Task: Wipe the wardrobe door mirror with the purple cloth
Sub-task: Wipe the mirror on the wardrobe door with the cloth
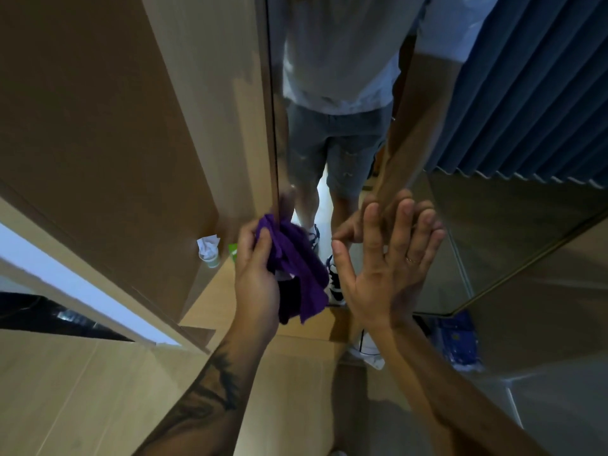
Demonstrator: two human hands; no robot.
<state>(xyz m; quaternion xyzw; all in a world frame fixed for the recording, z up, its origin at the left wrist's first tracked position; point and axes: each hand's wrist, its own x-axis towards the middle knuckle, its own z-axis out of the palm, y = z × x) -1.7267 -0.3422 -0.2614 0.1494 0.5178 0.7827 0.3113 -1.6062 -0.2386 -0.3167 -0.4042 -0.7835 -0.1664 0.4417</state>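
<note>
The wardrobe door mirror (pixel 493 232) fills the upper right of the head view and reflects a person in a light shirt and denim shorts. My left hand (pixel 255 274) grips a crumpled purple cloth (pixel 296 268) against the mirror's left edge, low on the glass. My right hand (pixel 385 258) lies flat on the mirror with its fingers straight and spread, a ring on one finger. Its reflection meets it at the fingertips.
Light wooden wardrobe panels (pixel 115 126) stand to the left of the mirror. A plastic cup with crumpled tissue (pixel 209 250) sits on the wooden floor near the wardrobe's foot. Blue pleated curtains (pixel 526 93) appear in the mirror. A blue packet (pixel 459 340) lies low on the right.
</note>
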